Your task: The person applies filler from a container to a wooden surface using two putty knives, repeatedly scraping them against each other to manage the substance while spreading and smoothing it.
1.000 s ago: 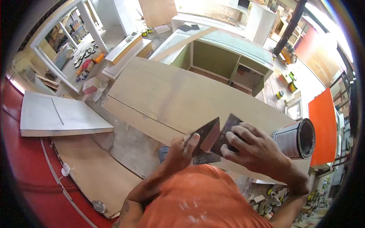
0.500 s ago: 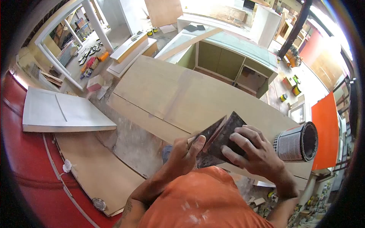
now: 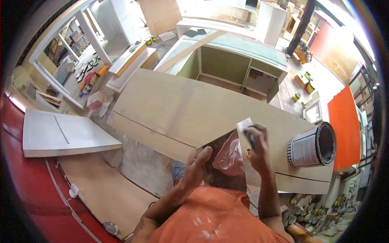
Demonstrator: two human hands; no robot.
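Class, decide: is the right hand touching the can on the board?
Apart. The head view shows bare board between the right hand and the can.

Left hand [image 3: 197,165] grips a dark scraper [image 3: 227,156] smeared with pale filler [image 3: 230,157], held over the board [image 3: 194,109]. Right hand [image 3: 257,148] holds a 2nd scraper [image 3: 245,128] edge-on against it. Can [image 3: 312,146] lies on the board, right of the right hand.

Open can [image 3: 311,146] on its side at right end of plywood worktop [image 3: 178,105]. Open green cabinet [image 3: 235,67] beyond far edge. Grey panel [image 3: 65,133] on floor, left. Orange board [image 3: 344,129], right.
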